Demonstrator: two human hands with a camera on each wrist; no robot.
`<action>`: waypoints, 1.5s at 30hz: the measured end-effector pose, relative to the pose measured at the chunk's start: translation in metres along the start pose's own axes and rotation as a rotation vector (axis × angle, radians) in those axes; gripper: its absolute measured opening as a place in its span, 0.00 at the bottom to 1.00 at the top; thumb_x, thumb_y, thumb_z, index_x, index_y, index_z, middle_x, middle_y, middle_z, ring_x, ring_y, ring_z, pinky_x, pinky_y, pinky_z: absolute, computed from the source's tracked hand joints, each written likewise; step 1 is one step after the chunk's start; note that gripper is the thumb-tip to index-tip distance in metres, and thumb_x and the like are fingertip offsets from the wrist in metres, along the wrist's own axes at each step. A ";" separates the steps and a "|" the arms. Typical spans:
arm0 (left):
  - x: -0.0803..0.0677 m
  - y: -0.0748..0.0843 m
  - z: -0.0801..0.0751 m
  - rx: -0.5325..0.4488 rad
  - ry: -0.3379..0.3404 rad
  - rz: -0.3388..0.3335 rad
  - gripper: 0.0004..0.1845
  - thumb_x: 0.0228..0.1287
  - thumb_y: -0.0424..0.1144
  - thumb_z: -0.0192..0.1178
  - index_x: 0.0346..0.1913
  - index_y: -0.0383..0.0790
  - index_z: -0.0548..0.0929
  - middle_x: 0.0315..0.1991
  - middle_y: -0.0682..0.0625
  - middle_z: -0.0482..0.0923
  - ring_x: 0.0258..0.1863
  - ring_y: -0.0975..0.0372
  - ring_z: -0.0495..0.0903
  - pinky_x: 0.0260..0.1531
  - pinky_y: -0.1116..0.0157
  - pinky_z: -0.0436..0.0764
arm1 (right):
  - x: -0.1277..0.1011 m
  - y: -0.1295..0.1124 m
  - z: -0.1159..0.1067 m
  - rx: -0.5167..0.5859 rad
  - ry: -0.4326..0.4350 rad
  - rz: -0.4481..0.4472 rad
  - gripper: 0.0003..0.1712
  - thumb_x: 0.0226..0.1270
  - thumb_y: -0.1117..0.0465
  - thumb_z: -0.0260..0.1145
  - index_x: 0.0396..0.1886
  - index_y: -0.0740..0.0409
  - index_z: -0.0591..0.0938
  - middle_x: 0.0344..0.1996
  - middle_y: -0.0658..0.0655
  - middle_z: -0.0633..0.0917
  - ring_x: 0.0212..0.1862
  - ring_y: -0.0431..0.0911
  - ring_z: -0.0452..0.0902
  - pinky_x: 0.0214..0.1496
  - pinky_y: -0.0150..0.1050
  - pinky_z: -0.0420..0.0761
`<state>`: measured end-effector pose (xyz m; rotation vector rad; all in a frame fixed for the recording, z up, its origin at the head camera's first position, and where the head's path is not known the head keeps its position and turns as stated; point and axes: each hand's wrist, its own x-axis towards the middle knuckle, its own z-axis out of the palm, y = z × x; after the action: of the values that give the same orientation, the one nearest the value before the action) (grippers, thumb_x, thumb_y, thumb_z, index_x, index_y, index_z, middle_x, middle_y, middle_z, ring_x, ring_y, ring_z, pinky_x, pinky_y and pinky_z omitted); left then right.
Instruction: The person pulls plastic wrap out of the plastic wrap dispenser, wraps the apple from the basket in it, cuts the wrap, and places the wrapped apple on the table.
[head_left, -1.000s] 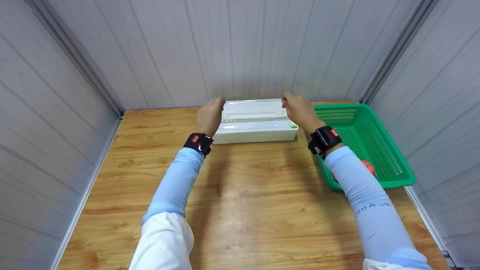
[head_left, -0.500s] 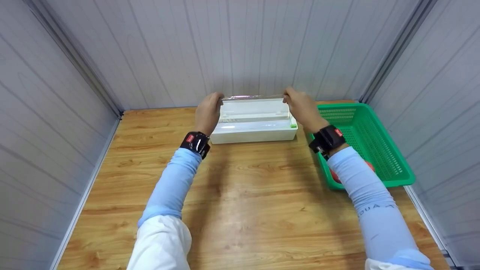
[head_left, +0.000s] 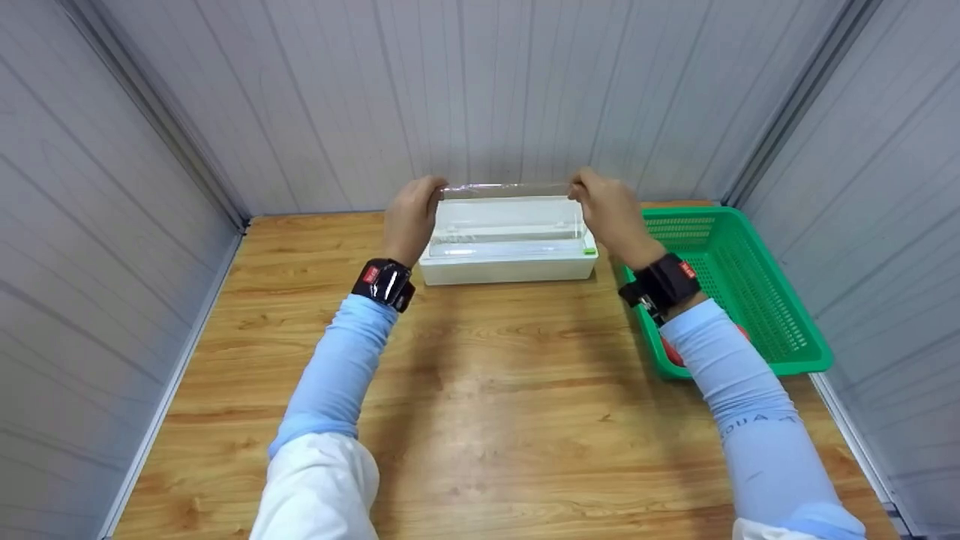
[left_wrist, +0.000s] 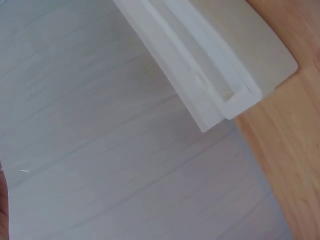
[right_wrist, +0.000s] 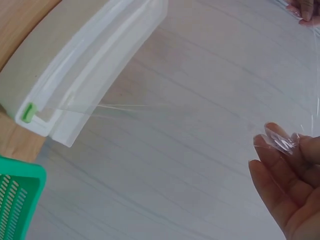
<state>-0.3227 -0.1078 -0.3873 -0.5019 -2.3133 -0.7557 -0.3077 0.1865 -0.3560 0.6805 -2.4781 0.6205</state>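
Observation:
A white cling-film dispenser box (head_left: 508,259) lies on the wooden table (head_left: 487,390) near the back wall. A clear film sheet (head_left: 506,210) stretches up out of it. My left hand (head_left: 411,214) pinches the sheet's upper left corner and my right hand (head_left: 607,210) pinches its upper right corner, both above the box's ends. In the right wrist view the fingertips (right_wrist: 290,165) pinch crumpled film (right_wrist: 280,142), and the box (right_wrist: 65,85) shows a green slider (right_wrist: 29,111). The left wrist view shows only the box (left_wrist: 250,55) and the wall.
A green plastic basket (head_left: 742,285) stands to the right of the box, with a red round thing (head_left: 671,352) partly hidden behind my right forearm. Grey panel walls close in the table on three sides.
Both hands have risen from the box's top edge, drawing the film up and taut between them. The box has stayed in place.

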 end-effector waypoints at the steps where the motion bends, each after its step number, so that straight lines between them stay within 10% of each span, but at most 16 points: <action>1: 0.000 0.000 -0.001 -0.001 0.003 0.002 0.10 0.70 0.34 0.51 0.46 0.35 0.80 0.42 0.42 0.83 0.45 0.52 0.82 0.49 0.61 0.79 | 0.001 -0.001 -0.001 0.004 0.004 0.001 0.14 0.73 0.60 0.52 0.41 0.66 0.79 0.33 0.63 0.86 0.34 0.55 0.83 0.36 0.48 0.81; 20: -0.019 0.011 -0.022 0.000 0.099 0.190 0.07 0.67 0.32 0.55 0.43 0.35 0.80 0.37 0.43 0.84 0.39 0.54 0.83 0.42 0.61 0.82 | -0.013 -0.018 -0.019 0.049 -0.009 0.058 0.13 0.74 0.62 0.51 0.42 0.66 0.79 0.34 0.63 0.86 0.37 0.55 0.83 0.39 0.48 0.82; 45: -0.097 0.033 -0.040 -0.040 0.073 0.323 0.05 0.65 0.33 0.58 0.41 0.38 0.82 0.32 0.48 0.84 0.33 0.59 0.84 0.34 0.65 0.83 | -0.085 -0.037 -0.016 0.124 0.071 -0.011 0.09 0.72 0.65 0.52 0.39 0.65 0.78 0.30 0.60 0.84 0.33 0.50 0.82 0.31 0.41 0.79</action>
<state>-0.2176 -0.1230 -0.4151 -0.8277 -2.0836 -0.6517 -0.2173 0.1959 -0.3809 0.7057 -2.3842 0.7858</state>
